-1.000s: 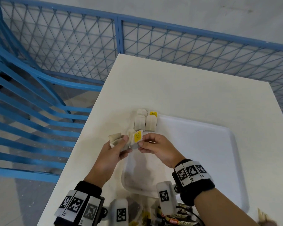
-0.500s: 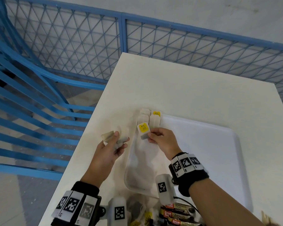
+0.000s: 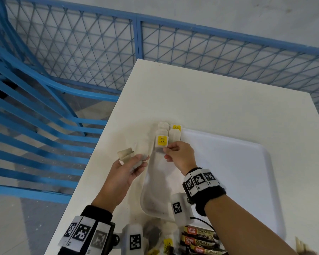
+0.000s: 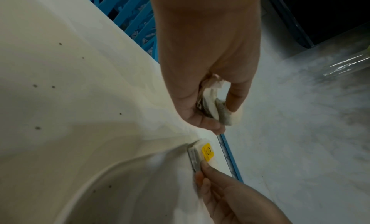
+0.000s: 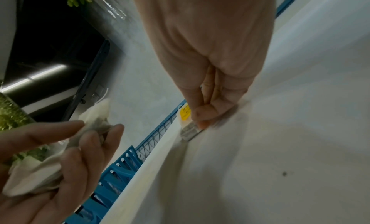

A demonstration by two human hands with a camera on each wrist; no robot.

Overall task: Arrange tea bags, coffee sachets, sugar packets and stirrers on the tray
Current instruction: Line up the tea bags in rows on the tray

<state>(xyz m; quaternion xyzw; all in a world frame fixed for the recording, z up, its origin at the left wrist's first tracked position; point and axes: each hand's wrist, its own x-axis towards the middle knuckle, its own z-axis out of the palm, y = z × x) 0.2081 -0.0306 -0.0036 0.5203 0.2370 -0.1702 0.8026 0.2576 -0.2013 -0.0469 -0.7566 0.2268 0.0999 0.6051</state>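
Note:
A white tray (image 3: 247, 181) lies on the table. At its far left corner lie tea bags (image 3: 174, 134), one with a yellow tag. My right hand (image 3: 180, 154) pinches another tea bag with a yellow tag (image 3: 162, 141) (image 4: 207, 151) (image 5: 185, 115) and holds it at the tray's left rim, right beside those bags. My left hand (image 3: 126, 167) hovers over the table left of the tray and grips a small bunch of tea bags (image 3: 126, 156) (image 4: 217, 108) (image 5: 96, 124) between thumb and fingers.
Coffee sachets marked GRANULES (image 3: 201, 240) and more tea bags (image 3: 166, 243) lie at the table's near edge, below the tray. Blue chair slats (image 3: 35, 129) stand off the table's left edge, and a blue mesh fence (image 3: 173, 45) runs behind the table.
My right hand took the yellow-tagged tea bag away from the left hand and carried it forward to the bags at the tray's far left corner. The left hand stayed back with its bunch.

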